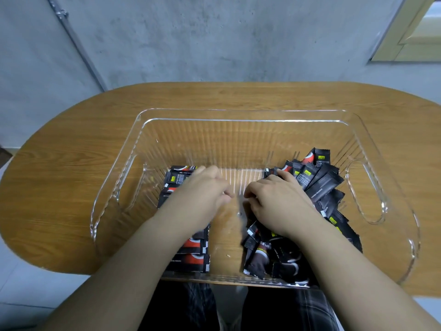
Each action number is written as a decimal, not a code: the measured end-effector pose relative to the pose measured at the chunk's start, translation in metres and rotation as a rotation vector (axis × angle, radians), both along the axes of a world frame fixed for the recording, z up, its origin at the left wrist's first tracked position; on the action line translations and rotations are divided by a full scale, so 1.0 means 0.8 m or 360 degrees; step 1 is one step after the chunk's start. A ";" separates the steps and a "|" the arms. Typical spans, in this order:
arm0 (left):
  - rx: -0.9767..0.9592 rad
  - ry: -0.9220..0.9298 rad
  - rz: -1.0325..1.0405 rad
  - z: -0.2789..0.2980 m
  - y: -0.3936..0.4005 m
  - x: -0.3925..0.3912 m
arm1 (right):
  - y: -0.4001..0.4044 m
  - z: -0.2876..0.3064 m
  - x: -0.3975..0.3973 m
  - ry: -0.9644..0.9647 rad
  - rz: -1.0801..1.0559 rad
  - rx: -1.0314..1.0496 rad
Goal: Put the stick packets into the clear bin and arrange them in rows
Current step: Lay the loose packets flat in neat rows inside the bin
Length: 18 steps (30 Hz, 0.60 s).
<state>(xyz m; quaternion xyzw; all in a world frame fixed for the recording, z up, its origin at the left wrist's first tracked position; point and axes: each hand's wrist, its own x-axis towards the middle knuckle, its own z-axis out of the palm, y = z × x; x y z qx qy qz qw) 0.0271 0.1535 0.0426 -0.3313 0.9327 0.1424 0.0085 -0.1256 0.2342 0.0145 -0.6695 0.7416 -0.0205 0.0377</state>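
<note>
A clear ribbed bin [241,115] stands on the wooden table. Inside it on the left, black-and-red stick packets [194,258] lie flat in a neat row. On the right, a loose heap of black stick packets [324,185] leans against the bin's right side. My left hand [202,189] hovers over the left row, blurred, with fingers loosely curled and nothing seen in it. My right hand [274,199] lies on the heap with its fingers curled down among the packets; whether it grips one is hidden.
The oval wooden table [71,163] carries only the bin, with bare wood on both sides. A bare strip of bin floor [226,235] runs between the row and the heap. A grey wall stands behind the table.
</note>
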 end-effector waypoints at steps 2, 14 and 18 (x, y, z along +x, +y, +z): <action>0.0298 0.0001 -0.0015 0.003 0.023 -0.007 | -0.001 0.001 0.000 0.0006 0.0005 0.0009; 0.1025 0.0105 0.0306 -0.019 0.058 -0.026 | 0.000 0.005 0.000 -0.0005 0.0002 0.0026; 0.0965 0.0099 0.0355 -0.018 0.059 -0.027 | 0.001 0.005 0.000 -0.0015 0.0003 0.0034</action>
